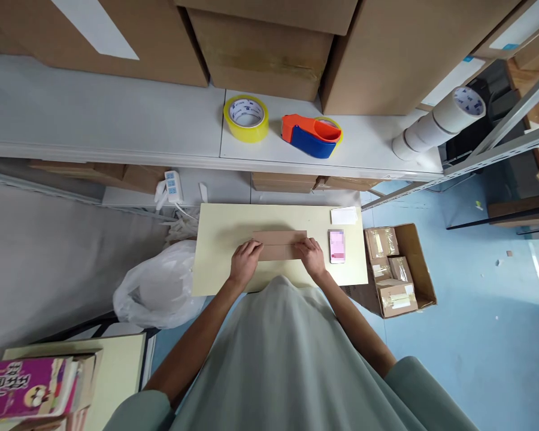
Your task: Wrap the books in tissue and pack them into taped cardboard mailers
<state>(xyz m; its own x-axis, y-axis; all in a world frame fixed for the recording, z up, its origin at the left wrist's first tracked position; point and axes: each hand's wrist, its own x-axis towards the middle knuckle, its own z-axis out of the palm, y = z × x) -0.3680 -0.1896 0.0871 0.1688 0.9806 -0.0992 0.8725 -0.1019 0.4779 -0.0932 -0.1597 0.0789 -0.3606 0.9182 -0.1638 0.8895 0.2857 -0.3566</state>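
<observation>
A flat brown piece of cardboard (279, 245) with a crease along its length lies over the pale yellow table (220, 269). At its left end, my left hand (246, 261) pinches the edge with fingers closed. My right hand (311, 257) grips the opposite end, thumb and fingers pressed together on it. Right of that hand rests a phone (336, 246) with a pink screen, and behind the phone is a small stack of white labels or cards (344, 215).
On the shelf ahead are a yellow tape roll (246, 118), an orange and blue tape dispenser (312, 135) and white label rolls (440, 123). An open carton (424, 281) of small taped boxes stands at right. A white plastic bag (157, 287) sits left, books (27, 388) lower left.
</observation>
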